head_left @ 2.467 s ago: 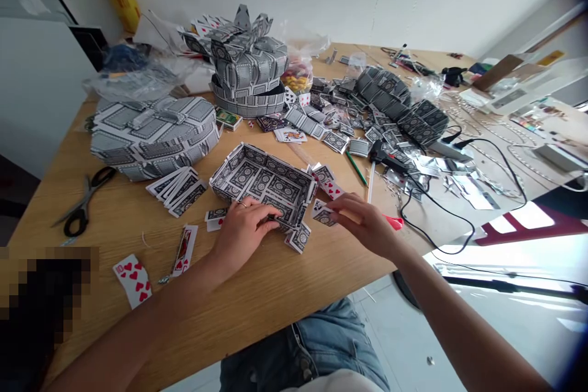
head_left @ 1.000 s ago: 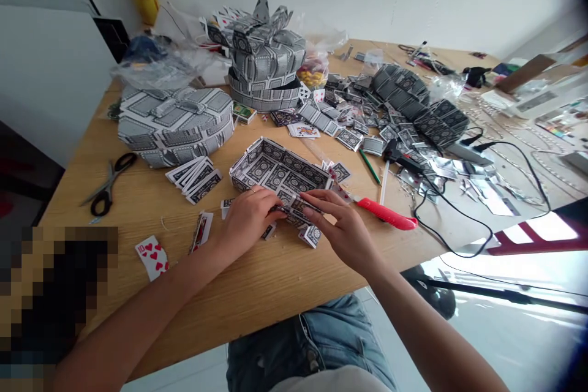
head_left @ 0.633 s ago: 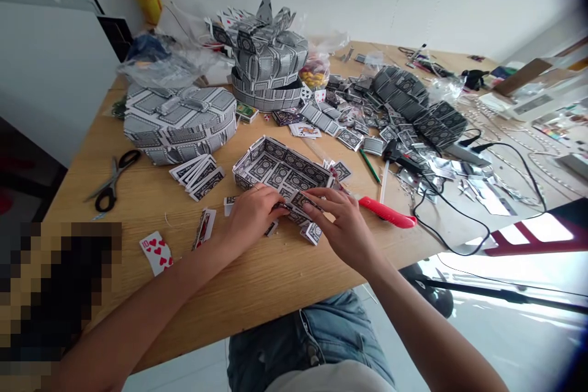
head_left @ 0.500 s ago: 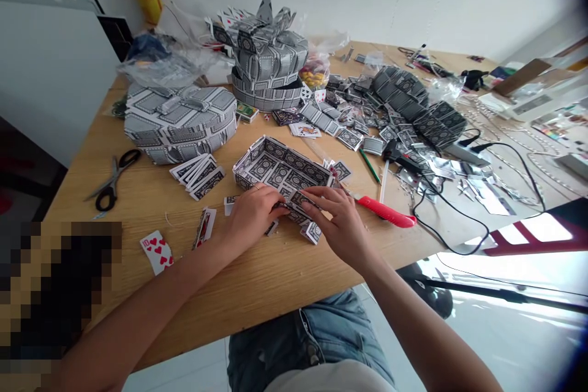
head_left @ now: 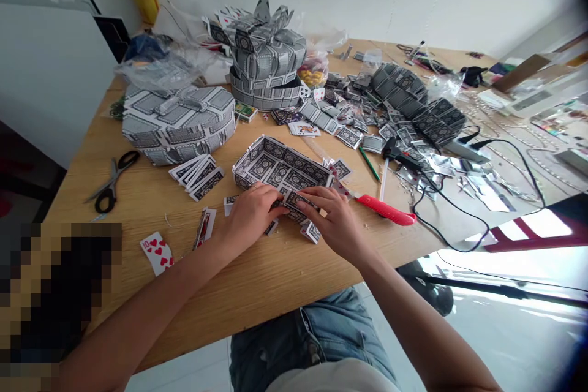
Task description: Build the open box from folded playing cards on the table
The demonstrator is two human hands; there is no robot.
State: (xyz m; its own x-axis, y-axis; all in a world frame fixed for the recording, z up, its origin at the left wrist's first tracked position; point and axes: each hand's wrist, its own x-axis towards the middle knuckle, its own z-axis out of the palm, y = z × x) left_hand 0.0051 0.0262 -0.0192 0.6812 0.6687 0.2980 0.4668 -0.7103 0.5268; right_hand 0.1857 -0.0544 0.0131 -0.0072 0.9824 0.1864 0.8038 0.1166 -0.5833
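Observation:
A shallow open box [head_left: 285, 173] made of black-and-white patterned playing cards lies on the wooden table. My left hand [head_left: 255, 211] pinches its near wall around the middle. Just to the right, my right hand [head_left: 333, 214] grips the same near wall, thumb on the near side. Folded cards stick out below the wall, between and under the hands. A fan of folded cards [head_left: 197, 176] lies left of the box, and a ten of hearts [head_left: 157, 253] lies nearer the table's front edge.
Black scissors [head_left: 111, 182] lie at the left. A red-handled tool [head_left: 387, 210] and a green pencil [head_left: 369, 164] are right of the box. Behind stand a lidded card box [head_left: 179, 122] and a stacked card basket [head_left: 269, 64]. Black cables and loose cards spread over the right.
The fingers of my right hand have drawn closer together on the near wall. My left hand and the box have barely moved.

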